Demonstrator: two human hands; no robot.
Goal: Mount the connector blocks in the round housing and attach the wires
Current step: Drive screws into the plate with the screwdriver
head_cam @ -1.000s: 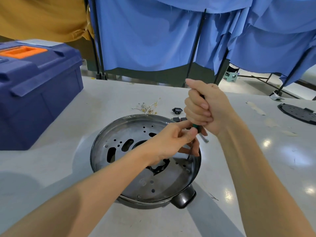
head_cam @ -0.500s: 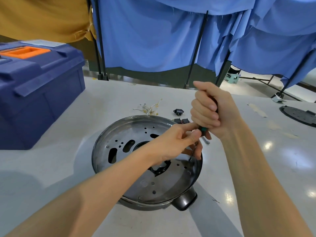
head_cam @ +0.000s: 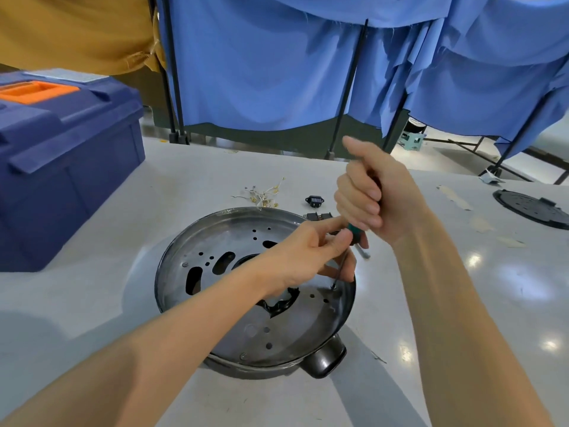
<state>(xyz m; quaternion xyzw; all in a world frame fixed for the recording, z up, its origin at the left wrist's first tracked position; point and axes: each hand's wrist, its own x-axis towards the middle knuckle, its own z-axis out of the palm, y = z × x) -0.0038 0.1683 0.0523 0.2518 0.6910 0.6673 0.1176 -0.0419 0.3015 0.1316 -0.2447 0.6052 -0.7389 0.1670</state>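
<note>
The round metal housing (head_cam: pixel 215 241) lies on the table with its perforated inside facing up and a black knob at its near rim. My right hand (head_cam: pixel 369 192) grips the handle of a green screwdriver (head_cam: pixel 354 235), whose tip stands on the housing floor near the right rim. My left hand (head_cam: pixel 308 251) reaches over the housing and pinches the screwdriver shaft just below the handle. A small black connector block (head_cam: pixel 314 201) and another black part (head_cam: pixel 320 216) lie beyond the far rim. A bundle of thin wires (head_cam: pixel 261 195) lies to their left.
A large blue toolbox (head_cam: pixel 61 161) with an orange handle stands at the left of the table. A black round plate (head_cam: pixel 532 208) lies at the far right. Blue cloth screens on black stands close off the back.
Both hands stay on the screwdriver over the housing's right side. My right hand has shifted slightly on the handle; the view has drifted a little.
</note>
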